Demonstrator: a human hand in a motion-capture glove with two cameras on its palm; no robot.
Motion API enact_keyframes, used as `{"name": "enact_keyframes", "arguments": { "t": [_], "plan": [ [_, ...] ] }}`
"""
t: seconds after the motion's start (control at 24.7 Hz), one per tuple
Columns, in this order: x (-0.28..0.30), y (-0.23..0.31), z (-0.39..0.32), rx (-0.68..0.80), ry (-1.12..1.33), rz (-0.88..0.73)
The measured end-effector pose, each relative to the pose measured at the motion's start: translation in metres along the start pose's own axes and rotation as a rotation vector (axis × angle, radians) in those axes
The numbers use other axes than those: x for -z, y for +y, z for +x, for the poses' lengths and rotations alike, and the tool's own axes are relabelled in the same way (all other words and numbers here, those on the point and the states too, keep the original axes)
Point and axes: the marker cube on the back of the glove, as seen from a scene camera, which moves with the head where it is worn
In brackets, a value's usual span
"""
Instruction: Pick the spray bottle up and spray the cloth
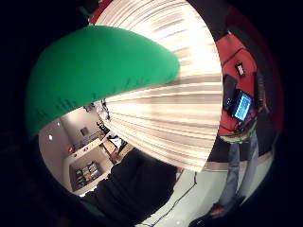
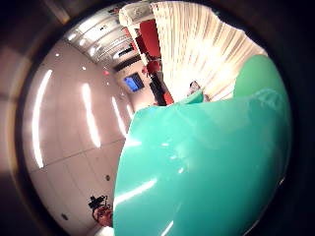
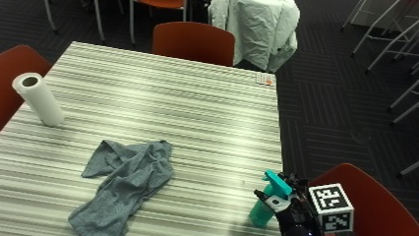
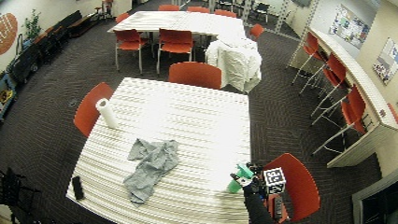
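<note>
From the outside view I see my right grip (image 3: pixel 291 206) at the near right corner of the striped bench (image 3: pixel 196 98), its gloved fingers curled around the neck of the teal spray bottle (image 3: pixel 268 204), just under the trigger head. The bottle is upright or nearly so, at the bench's right edge; I cannot tell whether its base touches the bench or is lifted clear of it. The nozzle points across the bench toward the cloth (image 3: pixel 128 184). That grey cloth lies crumpled on the near left part of the bench, well apart from the bottle. A roll of paper towel (image 3: pixel 39 98) stands upright near the left edge, farther back. A small card-like item (image 3: pixel 265 78) lies at the far right corner. In the thumb-side palm view the bottle's teal body fills much of the picture, close against the palm. The wide view shows a dark flat object (image 4: pixel 78 187) on the bench's near left corner.
</note>
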Motion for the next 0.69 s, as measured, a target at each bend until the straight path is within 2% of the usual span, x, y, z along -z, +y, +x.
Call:
{"name": "enact_keyframes", "arguments": {
  "t": [0.69],
  "plan": [
    [-0.01, 0.006, -0.016, 0.036, -0.108, 0.065]
  ]
}}
